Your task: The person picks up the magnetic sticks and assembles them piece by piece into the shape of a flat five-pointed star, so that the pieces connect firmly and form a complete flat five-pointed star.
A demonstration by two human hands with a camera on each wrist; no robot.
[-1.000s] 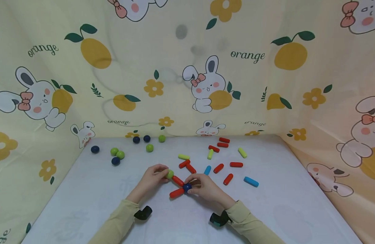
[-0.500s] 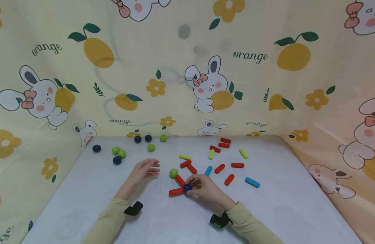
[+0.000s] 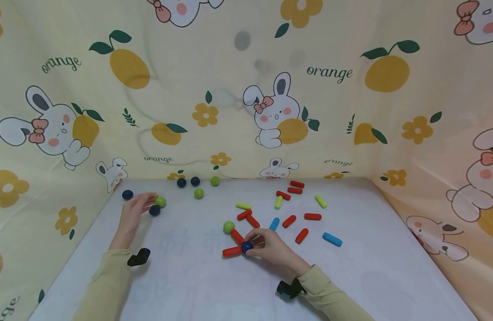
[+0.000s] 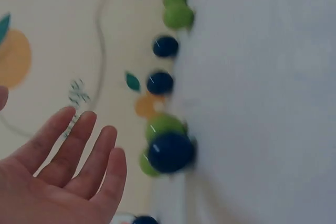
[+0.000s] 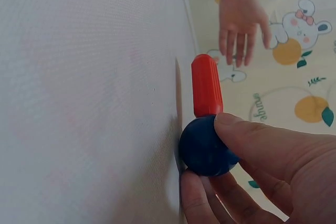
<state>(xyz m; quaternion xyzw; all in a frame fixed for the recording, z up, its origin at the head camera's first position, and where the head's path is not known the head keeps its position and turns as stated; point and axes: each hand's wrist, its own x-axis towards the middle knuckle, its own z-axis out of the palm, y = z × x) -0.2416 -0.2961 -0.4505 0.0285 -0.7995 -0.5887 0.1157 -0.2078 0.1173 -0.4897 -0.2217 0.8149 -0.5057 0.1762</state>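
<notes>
My right hand (image 3: 270, 247) pinches a dark blue ball (image 5: 205, 148) between thumb and fingers, low over the white table. Two red rods stick out from this ball: one red rod (image 3: 232, 252) points left, and another red rod (image 3: 237, 236) runs up to a green ball (image 3: 228, 227). My left hand (image 3: 135, 214) is at the left, fingers extended, beside a green ball (image 3: 160, 202) and a blue ball (image 3: 154, 210). In the left wrist view its fingers (image 4: 107, 153) are spread and hold nothing; a second green ball there is mostly hidden by the hand in the head view.
More blue balls (image 3: 195, 181) and green balls (image 3: 199, 193) lie along the back left. Loose red rods (image 3: 312, 216), light green rods (image 3: 320, 201) and blue rods (image 3: 332, 239) are scattered right of centre. A patterned cloth (image 3: 214, 89) walls in the white table (image 3: 182, 276).
My left hand has let go of the green ball on the upper red rod and moved left to the loose balls. My right hand keeps its pinch on the blue ball.
</notes>
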